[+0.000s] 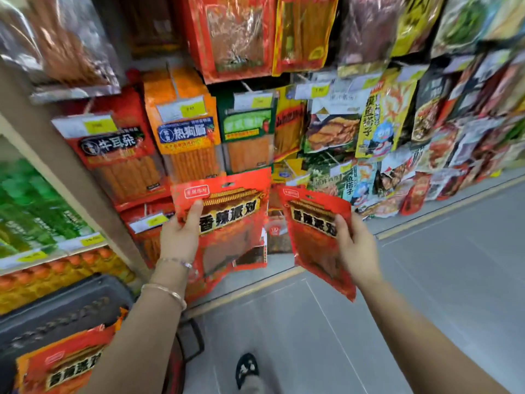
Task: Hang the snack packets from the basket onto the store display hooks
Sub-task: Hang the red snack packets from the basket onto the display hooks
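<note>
While left hand [179,234] grips red packet [235,223], right hand [356,245] grips second packet [315,237] | step: lining up to hang | next: thread hang-hole [227,184] onto hook [246,86] above hands

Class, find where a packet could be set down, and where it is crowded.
Free: grey floor between base strip and shoe. Crowded: hung packets overlap; basket holds more. Left hand and right hand each hold a red packet.

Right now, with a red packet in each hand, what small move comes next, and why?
Probably lift the left packet so its top hole meets a hook. The left hand and right hand each grip one short of the display, the right packet also unhung. The matching hook is hidden, so go slowly.
</note>
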`<move>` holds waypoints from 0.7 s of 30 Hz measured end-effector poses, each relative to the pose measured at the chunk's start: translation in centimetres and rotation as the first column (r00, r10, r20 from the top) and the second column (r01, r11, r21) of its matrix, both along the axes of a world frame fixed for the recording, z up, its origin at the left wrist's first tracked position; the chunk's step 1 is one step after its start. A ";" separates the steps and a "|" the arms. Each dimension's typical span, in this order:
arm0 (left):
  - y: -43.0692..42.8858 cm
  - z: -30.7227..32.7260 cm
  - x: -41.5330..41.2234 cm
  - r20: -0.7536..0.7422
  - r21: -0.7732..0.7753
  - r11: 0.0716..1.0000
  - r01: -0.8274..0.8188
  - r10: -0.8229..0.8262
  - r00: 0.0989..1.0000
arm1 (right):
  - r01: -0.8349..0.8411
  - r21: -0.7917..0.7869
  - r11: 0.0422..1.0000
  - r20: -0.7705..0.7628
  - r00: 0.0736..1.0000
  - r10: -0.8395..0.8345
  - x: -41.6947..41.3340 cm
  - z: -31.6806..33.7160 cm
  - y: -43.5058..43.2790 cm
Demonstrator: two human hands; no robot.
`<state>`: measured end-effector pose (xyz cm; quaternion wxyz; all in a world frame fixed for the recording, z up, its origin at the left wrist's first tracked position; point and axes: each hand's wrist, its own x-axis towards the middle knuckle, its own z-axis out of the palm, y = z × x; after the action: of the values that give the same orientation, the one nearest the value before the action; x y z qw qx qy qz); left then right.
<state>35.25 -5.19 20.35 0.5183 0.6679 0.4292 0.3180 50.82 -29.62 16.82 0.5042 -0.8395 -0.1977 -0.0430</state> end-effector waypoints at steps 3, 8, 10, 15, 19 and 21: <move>3.0 3.7 1.7 0.074 0.123 0.992 -0.034 0.025 0.997 | -0.048 0.080 0.996 0.066 0.997 0.043 3.2 3.8 4.2; 7.9 9.4 4.4 0.250 0.216 0.973 -0.076 0.020 0.968 | -0.111 0.238 0.965 0.173 0.982 0.070 7.6 11.1 11.2; 9.1 11.7 5.4 0.328 0.223 0.967 -0.125 0.046 0.943 | -0.142 0.289 0.947 0.177 0.980 0.093 9.2 14.0 13.6; 12.1 15.7 8.0 0.476 0.222 0.966 -0.133 0.012 0.880 | -0.181 0.444 0.878 0.177 0.978 0.113 12.6 20.1 18.5; 13.4 17.9 9.9 0.535 0.230 0.964 -0.133 -0.011 0.845 | -0.195 0.523 0.829 0.188 0.976 0.111 14.9 24.0 21.4; 13.8 18.8 10.6 0.560 0.206 0.969 -0.134 -0.005 0.829 | -0.213 0.561 0.800 0.149 0.976 0.156 16.1 26.0 22.7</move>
<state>45.86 8.57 39.17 0.5261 0.5883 0.2413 0.5648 66.93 -6.97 42.84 0.7251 -0.6224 -0.2802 -0.0910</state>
